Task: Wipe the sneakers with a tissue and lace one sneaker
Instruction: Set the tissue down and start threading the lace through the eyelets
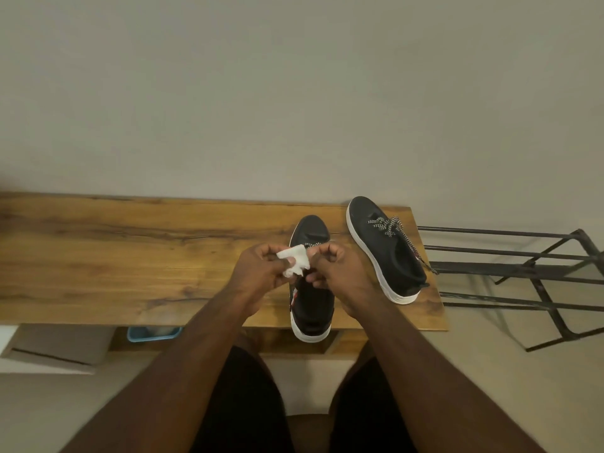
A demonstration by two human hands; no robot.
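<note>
From the head view, both hands work over the near sneaker (pixel 310 308), which lies toe-away on the wooden counter (pixel 130 256), its heel just past the front edge. The left hand (pixel 261 273) has its grip closed on a crumpled white tissue (pixel 294 264), pinched between thumb and fingers. The right hand (pixel 333 273) is curled, and its fingertips seem to pinch the far edge of the tissue or a bit of lace; which of the two I cannot tell, since the fingers hide the contact. The second sneaker (pixel 385 253) rests near the counter's right end, angled, with a striped lace (pixel 387 225) loosely threaded and trailing off its side. A black metal rack (pixel 523 273) stands just beside the counter on the right.

The step in hand looks like readying the tissue for wiping. To do it well, fold the tissue into a firm pad, not a loose wad, so a flat face meets the upper. One hand should then steady the near sneaker, as its overhanging heel could tip it off the edge. Wipe from toe toward heel in long strokes, and give the white sole rim its own pass. Keep the tissue clear of any loose lace so it does not snag or tear.
</note>
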